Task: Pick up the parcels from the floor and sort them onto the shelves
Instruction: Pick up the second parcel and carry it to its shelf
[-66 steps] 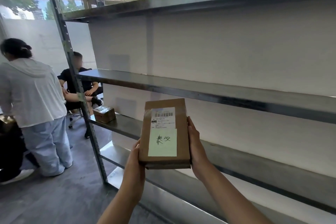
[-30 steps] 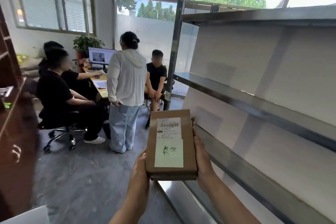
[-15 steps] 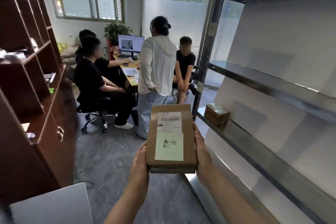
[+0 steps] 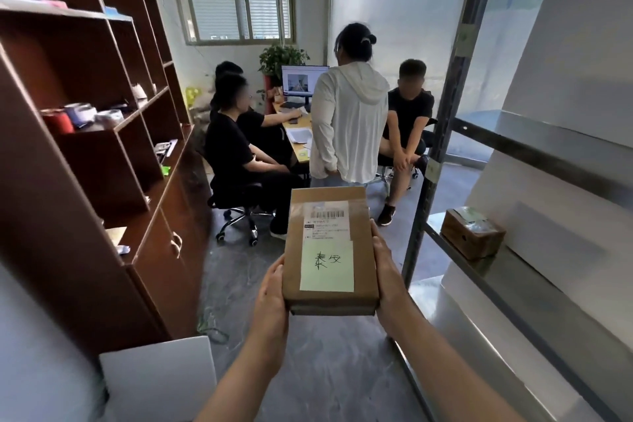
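The parcel (image 4: pixel 330 252) is a flat, oblong cardboard box held in mid-air at about chest level, above the grey floor (image 4: pixel 325 370) and just left of the metal shelves (image 4: pixel 534 144). Its top face points toward the camera and carries a barcode label (image 4: pixel 327 219) with a pale green note (image 4: pixel 327 265) below it, hand-marked in ink.

Handling, as a judgement: the box looks stiff, with square edges and flat faces, and the tape across it is intact. It appears light, since it is carried flat with relaxed wrists. Bare cardboard gives fair friction; the taped and labelled areas are likely smoother. Best hold is on the two long side edges near the end closest to the body, which leaves the far end free to slide onto a shelf.

The left hand (image 4: pixel 274 298) is pressed flat against the left long edge, fingers under or behind the box and not fully visible. The right hand (image 4: pixel 385 276) is pressed against the right long edge, thumb along the side. Both hands are clamped on the box from opposite sides.

A smaller taped box (image 4: pixel 472 233) already sits on the lower shelf to the right. A dark wooden cabinet (image 4: pixel 102 147) stands to the left. Several people (image 4: pixel 346 106) are gathered at a desk beyond.
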The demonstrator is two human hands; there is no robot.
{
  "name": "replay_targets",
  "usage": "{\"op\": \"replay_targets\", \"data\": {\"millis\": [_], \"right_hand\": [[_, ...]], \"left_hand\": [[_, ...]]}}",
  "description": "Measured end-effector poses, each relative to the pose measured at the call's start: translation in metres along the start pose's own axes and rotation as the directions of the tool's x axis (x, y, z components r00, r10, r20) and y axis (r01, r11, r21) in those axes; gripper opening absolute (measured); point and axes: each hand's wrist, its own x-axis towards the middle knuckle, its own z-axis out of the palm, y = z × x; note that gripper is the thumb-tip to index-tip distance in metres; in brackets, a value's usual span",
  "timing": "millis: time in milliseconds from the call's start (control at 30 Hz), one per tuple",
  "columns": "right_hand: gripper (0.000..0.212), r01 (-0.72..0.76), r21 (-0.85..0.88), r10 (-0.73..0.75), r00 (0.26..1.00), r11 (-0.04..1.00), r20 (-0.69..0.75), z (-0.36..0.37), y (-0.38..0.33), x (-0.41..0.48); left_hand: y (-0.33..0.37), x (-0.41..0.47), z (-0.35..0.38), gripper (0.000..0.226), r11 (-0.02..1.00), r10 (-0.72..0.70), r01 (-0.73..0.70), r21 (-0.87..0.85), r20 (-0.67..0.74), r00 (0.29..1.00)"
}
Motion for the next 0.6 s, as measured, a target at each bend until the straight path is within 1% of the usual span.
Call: {"op": "replay_targets", "data": {"millis": [167, 300, 600], "right_hand": [[0.031, 0.005, 0.074, -0.007, 0.999, 0.997, 0.036, -0.022, -0.012, 0.021], [0.040, -0.001, 0.135, -0.004, 0.999, 0.991, 0.035, -0.043, -0.013, 0.039], [0.041, -0.019, 0.144, 0.009, 0.997, 0.989, 0.070, -0.054, -0.011, 0.073]], "left_hand": [[-0.001, 0.018, 0.030, 0.037, 0.999, 0.021, -0.021, 0.033, -0.002, 1.000], [-0.010, 0.029, 0.052, 0.036, 0.999, 0.029, -0.028, 0.036, -0.025, 0.999], [-0.014, 0.055, 0.066, 0.036, 0.998, 0.046, -0.044, 0.048, -0.042, 0.998]]}}
